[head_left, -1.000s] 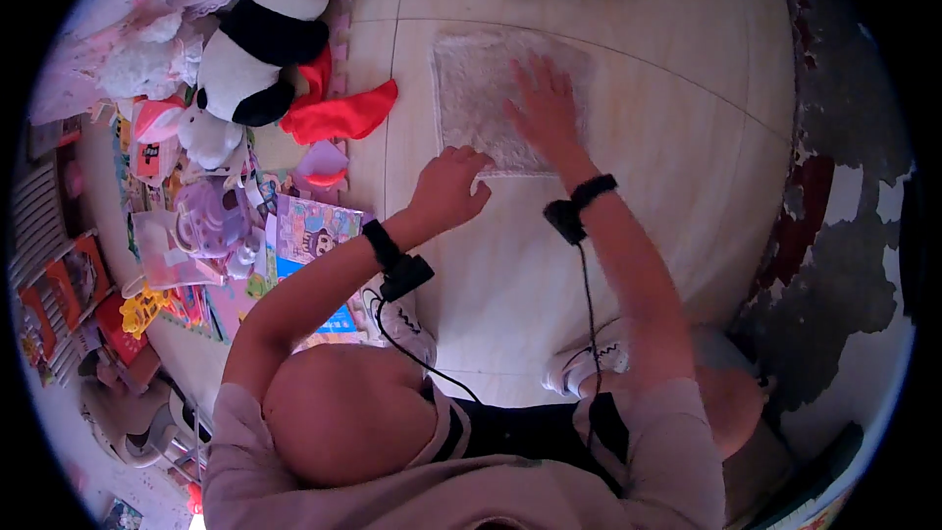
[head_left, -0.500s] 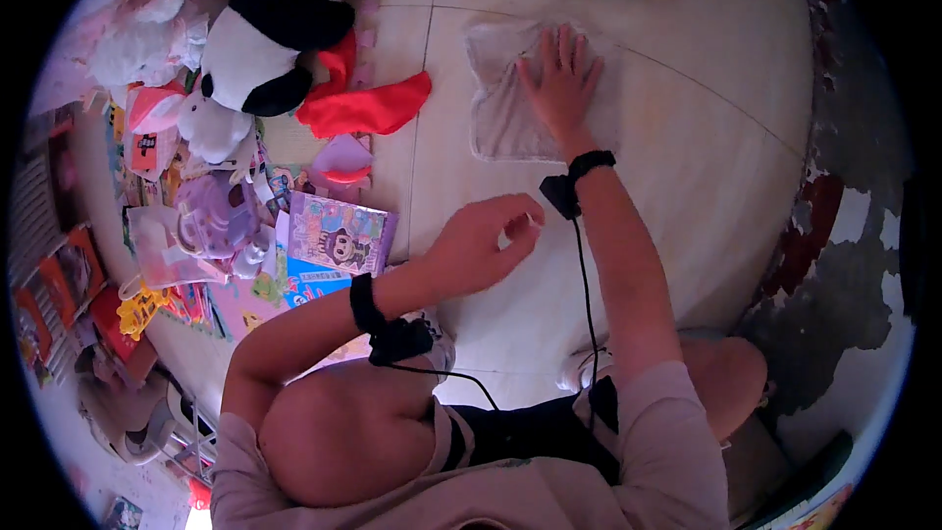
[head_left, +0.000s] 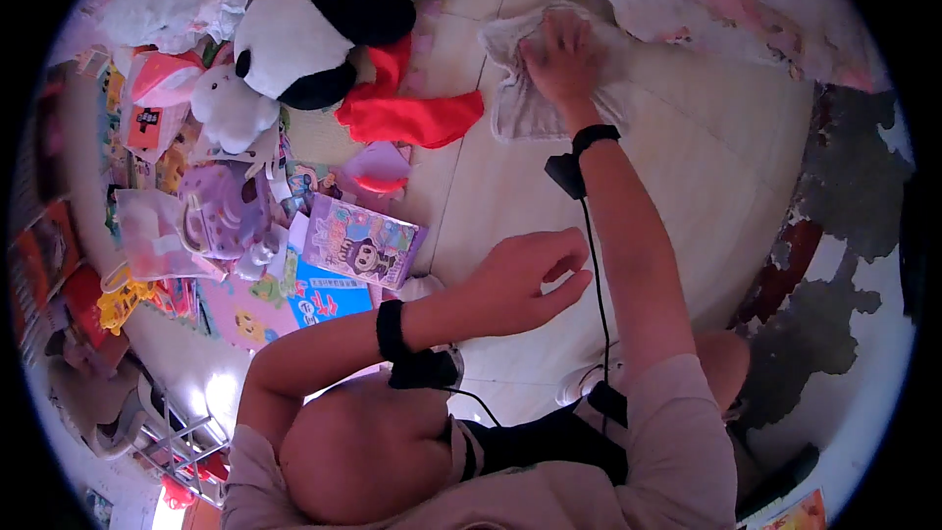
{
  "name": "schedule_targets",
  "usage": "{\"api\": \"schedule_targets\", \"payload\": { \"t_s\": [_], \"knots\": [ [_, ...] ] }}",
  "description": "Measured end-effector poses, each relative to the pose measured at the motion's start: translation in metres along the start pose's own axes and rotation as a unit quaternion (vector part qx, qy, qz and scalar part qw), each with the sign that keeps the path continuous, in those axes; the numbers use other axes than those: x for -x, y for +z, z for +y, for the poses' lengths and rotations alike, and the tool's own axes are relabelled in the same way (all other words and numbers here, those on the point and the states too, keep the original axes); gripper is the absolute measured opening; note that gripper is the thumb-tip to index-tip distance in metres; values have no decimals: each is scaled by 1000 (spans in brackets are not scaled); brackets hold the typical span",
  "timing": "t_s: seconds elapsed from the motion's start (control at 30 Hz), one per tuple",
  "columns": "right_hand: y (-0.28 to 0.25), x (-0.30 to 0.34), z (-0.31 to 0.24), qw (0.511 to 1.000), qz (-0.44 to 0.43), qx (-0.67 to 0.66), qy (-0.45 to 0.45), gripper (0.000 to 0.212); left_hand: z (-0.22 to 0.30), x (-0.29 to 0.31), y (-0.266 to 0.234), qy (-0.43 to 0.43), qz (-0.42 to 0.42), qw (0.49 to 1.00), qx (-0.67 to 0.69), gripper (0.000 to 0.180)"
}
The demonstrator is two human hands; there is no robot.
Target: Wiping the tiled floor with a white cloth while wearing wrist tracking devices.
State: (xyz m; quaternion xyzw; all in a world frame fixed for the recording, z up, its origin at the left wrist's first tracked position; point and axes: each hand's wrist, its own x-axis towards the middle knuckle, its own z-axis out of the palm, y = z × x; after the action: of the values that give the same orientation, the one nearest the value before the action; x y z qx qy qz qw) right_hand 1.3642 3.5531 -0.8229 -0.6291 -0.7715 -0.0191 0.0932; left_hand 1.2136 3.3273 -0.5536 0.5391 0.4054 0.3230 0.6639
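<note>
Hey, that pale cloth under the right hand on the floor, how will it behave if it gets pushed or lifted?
The pale cloth looks thin and wrinkled, so probably floppy and light. Under the right hand it would likely slide and bunch on the smooth tile floor rather than hold shape. Lifted, it should drape.

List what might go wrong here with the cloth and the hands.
The right hand presses the cloth flat near the bedding edge, so the cloth may bunch or catch there. The wrist cable hangs over the floor and may snag the left hand, which hovers empty.
</note>
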Motion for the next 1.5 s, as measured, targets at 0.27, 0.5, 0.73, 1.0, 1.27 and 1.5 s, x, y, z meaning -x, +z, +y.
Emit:
{"api": "schedule_targets", "payload": {
  "t_s": [0.27,0.5,0.73,1.0,1.27,1.5],
  "knots": [
    [-13,24,-99,975,-60,41,-208,72,-3,-16,-14,59,121,988,73,19],
    [-7,6,-63,982,-63,-93,-155,65,-5,-47,-9,31,128,989,71,22],
    [0,-14,136,974,-202,102,30,69,-24,-49,6,-5,110,994,23,22],
    [-7,7,172,992,-84,21,94,82,-20,-52,22,-9,121,992,35,21],
    [-5,-14,84,996,-38,34,-70,80,-18,-47,17,7,152,988,31,19],
    [-25,13,53,985,-65,25,-159,73,-24,-49,5,-26,193,980,37,16]
  ]
}}
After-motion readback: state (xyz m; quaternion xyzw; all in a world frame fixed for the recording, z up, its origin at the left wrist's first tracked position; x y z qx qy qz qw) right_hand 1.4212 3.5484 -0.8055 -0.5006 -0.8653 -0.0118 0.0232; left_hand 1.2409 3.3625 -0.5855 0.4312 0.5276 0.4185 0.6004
